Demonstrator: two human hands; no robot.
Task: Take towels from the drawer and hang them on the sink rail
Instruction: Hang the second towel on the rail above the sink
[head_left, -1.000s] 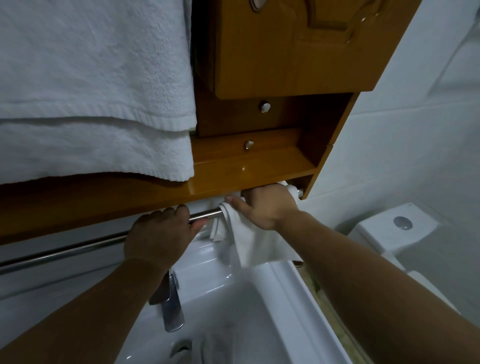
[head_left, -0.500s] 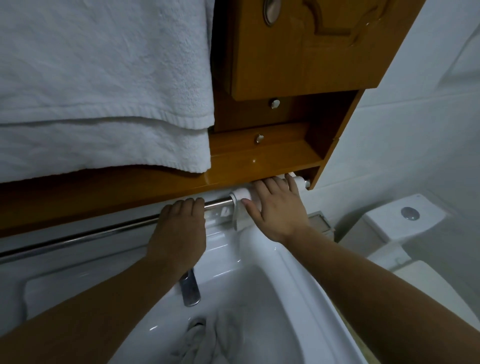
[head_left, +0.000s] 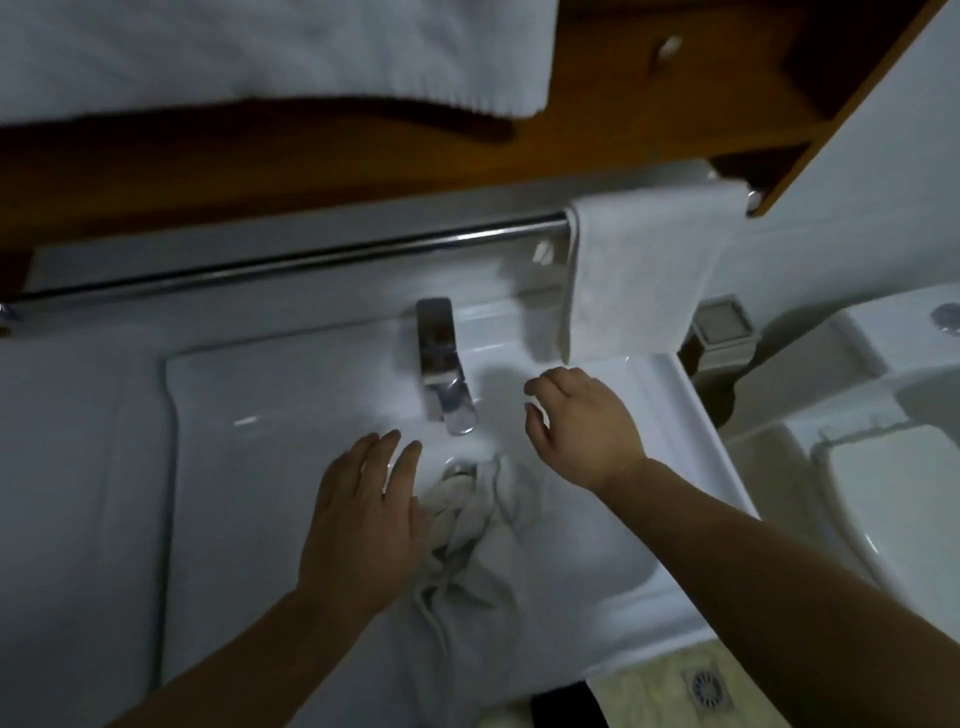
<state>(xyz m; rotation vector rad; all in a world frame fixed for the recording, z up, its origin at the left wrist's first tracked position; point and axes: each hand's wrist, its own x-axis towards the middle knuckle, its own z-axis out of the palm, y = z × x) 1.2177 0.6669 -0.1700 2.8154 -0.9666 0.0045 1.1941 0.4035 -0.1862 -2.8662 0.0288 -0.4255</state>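
A small white towel (head_left: 644, 270) hangs folded over the right end of the chrome rail (head_left: 311, 257) behind the sink. A crumpled white towel (head_left: 475, 525) lies in the white sink basin (head_left: 234, 467), below the faucet. My left hand (head_left: 363, 525) hovers over the basin with fingers straight, just left of the crumpled towel, its thumb side at the towel's edge. My right hand (head_left: 582, 426) is above the basin's right side with fingers loosely bent, holding nothing, below the hung towel.
A chrome faucet (head_left: 441, 364) juts over the basin between my hands. A wooden cabinet (head_left: 675, 93) with a shelf sits above the rail; a large white towel (head_left: 208, 47) hangs over its left part. A white toilet (head_left: 883, 441) stands to the right, a floor drain (head_left: 706, 688) below.
Both hands left the rail and came down over the basin. The small towel now hangs spread on the rail's right end. My view tilted down toward the sink.
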